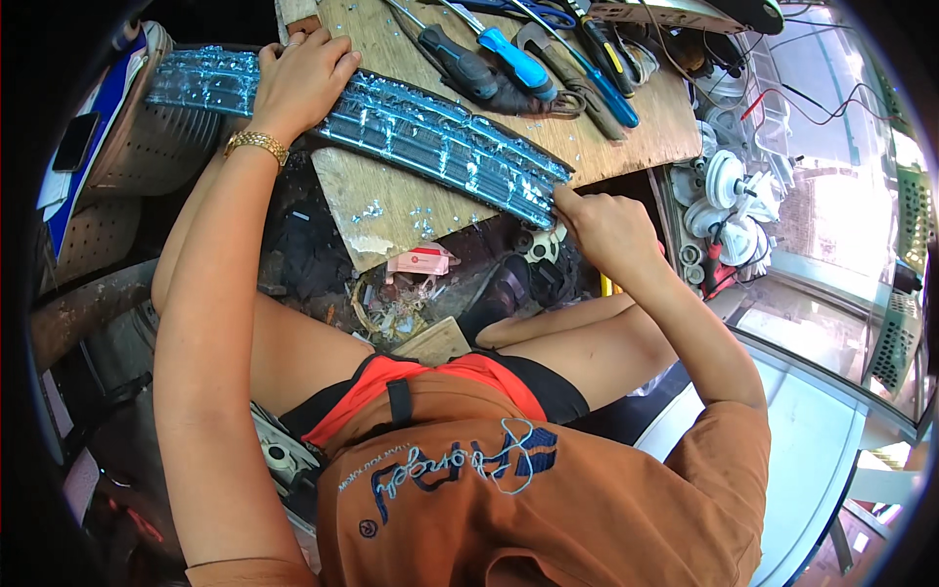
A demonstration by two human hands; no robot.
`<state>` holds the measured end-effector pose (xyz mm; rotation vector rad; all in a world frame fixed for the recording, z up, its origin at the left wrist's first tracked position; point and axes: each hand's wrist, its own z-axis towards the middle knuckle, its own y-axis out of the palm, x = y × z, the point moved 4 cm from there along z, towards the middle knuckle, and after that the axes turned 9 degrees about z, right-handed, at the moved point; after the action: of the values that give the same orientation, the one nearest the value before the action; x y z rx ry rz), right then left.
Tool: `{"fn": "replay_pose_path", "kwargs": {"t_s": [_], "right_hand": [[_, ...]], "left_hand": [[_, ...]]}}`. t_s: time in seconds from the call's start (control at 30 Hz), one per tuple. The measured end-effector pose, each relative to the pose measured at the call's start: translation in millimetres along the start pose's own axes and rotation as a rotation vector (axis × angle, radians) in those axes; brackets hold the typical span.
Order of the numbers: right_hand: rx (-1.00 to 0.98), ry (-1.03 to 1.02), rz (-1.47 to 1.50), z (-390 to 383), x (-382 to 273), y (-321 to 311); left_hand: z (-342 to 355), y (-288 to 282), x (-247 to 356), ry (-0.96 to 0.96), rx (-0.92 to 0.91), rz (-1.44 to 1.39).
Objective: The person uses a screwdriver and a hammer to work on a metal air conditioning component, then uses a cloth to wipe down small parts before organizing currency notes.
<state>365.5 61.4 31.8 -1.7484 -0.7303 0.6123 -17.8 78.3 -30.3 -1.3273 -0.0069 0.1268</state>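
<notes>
A long, narrow dark panel (421, 142) lies slanting across a wooden board (342, 196). Bluish, shiny lines and torn silvery flakes cover its face; I cannot tell its exact kind. My left hand (305, 83) is closed over its left part, fingers curled at the far edge. At the right end, my right hand (611, 230) is closed round the corner, its fingertips partly hidden. Silvery crumbs (367, 210) are scattered on the board below the panel.
Behind the panel lie a bright blue screwdriver (518, 64), a dark-handled one (460, 64) and other hand tools. White wheel-shaped parts (724, 181) crowd the right. At left stand a perforated metal drum (156, 147) and a phone (75, 142). A red-and-white box (421, 261) lies below.
</notes>
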Motion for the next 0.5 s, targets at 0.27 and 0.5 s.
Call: {"fn": "replay_pose_path", "kwargs": {"t_s": [0.27,0.5], "right_hand": [[0.04,-0.004,-0.009,-14,6,2],[-0.016,0.01,-0.048,-26,15,0]], "left_hand": [[0,2,-1,-0.004,0.01,-0.009],[-2,-2,0,-0.023,0.061,-0.022]]}}
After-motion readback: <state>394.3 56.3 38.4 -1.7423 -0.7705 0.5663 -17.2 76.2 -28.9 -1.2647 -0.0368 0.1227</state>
